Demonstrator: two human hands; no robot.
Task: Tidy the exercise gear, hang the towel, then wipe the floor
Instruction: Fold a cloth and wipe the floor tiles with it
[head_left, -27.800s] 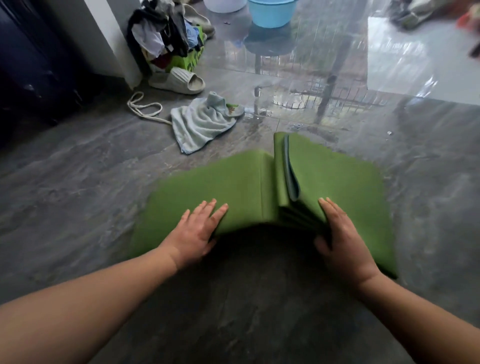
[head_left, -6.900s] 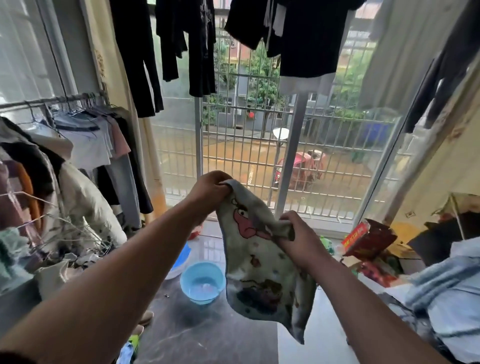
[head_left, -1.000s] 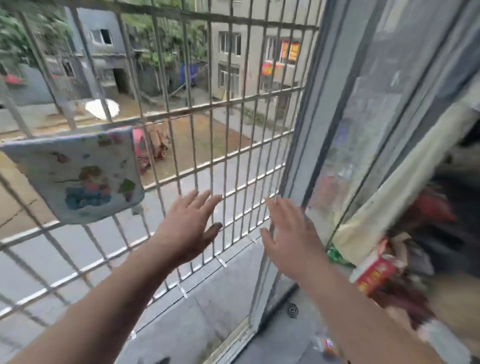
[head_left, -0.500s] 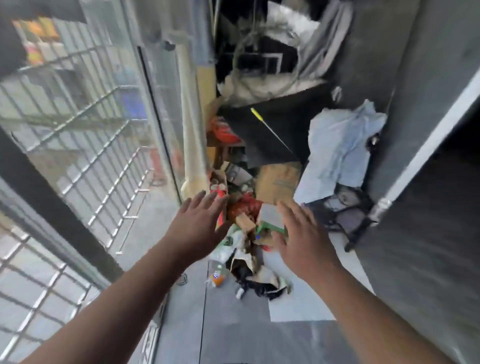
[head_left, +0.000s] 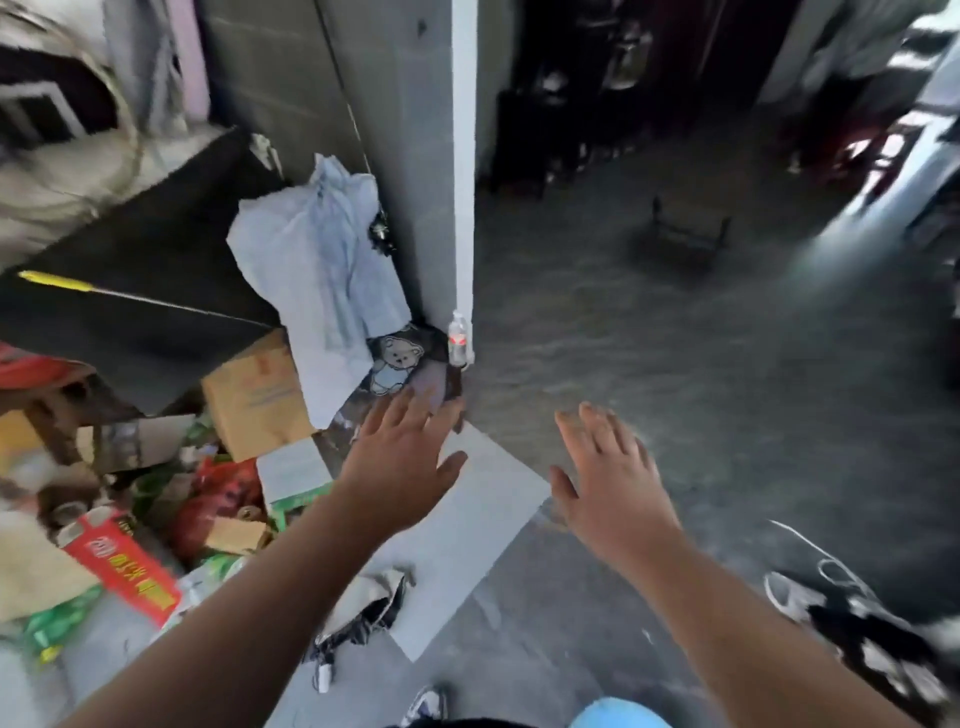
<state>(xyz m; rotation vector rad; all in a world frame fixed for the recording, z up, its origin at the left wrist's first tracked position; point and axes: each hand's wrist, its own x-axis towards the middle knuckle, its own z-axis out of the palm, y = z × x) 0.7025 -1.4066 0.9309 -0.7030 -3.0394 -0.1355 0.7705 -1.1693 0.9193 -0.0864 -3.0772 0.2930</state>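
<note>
1. Left hand (head_left: 402, 470) and right hand (head_left: 610, 480): both spread flat, fingers straight, holding nothing, hovering above the floor (head_left: 675, 364).
2. Floor: dark stone-look tile, hard, likely slippery when wet.
3. Pale blue cloth (head_left: 322, 291) drapes beside the wall corner (head_left: 462, 171); judged soft, light, limp. Bunch it at the upper folds.

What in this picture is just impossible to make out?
Head view only:
- Label on the water bottle by the white corner post: too small.
- Dark furniture at the top: motion-blurred.
- Floor under the left hand and right hand: covered by them.
- Pale blue thing: cut by the bottom edge.
</note>
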